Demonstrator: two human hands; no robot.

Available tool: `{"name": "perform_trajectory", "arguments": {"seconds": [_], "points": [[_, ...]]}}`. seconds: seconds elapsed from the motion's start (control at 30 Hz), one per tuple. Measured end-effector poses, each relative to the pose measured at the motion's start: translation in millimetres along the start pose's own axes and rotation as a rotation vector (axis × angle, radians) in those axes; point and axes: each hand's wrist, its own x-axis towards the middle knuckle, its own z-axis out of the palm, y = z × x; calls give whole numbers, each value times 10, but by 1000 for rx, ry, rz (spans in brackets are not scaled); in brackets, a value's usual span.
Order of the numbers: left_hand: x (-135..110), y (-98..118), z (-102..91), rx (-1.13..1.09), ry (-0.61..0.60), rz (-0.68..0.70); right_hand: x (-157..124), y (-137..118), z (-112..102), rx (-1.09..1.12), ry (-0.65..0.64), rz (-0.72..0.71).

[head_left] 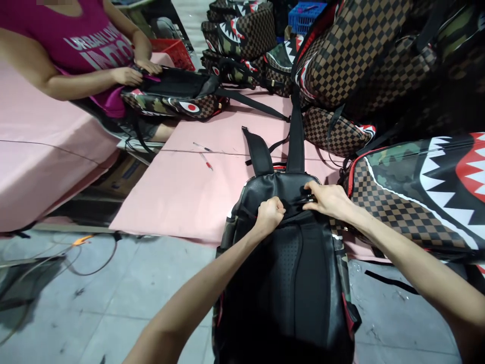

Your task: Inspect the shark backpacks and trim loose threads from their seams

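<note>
A black backpack (273,283) lies with its padded back panel up, its lower end towards me and its shoulder straps (259,151) stretched away across the table. My left hand (270,216) is closed in a pinch over the upper back panel; what its fingertips grip is too small to make out. To its right, my right hand (328,200) curls thumb and fingers around a small dark tool with a metal glint, which looks like thread snips (306,199). The snips point left, towards my left hand, just above the panel's top seam.
Pink sheeting covers the table (182,197), where a red pen (206,162) and a dark pen (202,146) lie. A shark-mouth bag (409,197) sits at right, before piled checkered bags (348,55). Across the table, a co-worker's hands (131,76) handle another backpack (178,103).
</note>
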Motion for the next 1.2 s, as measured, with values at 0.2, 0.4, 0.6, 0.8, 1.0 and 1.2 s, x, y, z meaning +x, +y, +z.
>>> {"name": "perform_trajectory", "arguments": {"seconds": [0.2,0.4,0.6,0.8,1.0,1.2], "points": [[-71,-3,44,-176,131,-28,272,-125,-21,-86,-191,-287],[-111,-6,36,-254,170,16,386,-135,119,-61,-196,-468],[-82,-7,69,-246,160,33,415,-210,129,-135,-207,-530],[-271,115,-277,-328,94,301,349,-148,121,-72,-186,-321],[-262,-51,-624,184,26,656,315,-116,89,-15,-190,-192],[-569,-212,-368,484,326,710,52,-214,-16,236,-217,-11]]}}
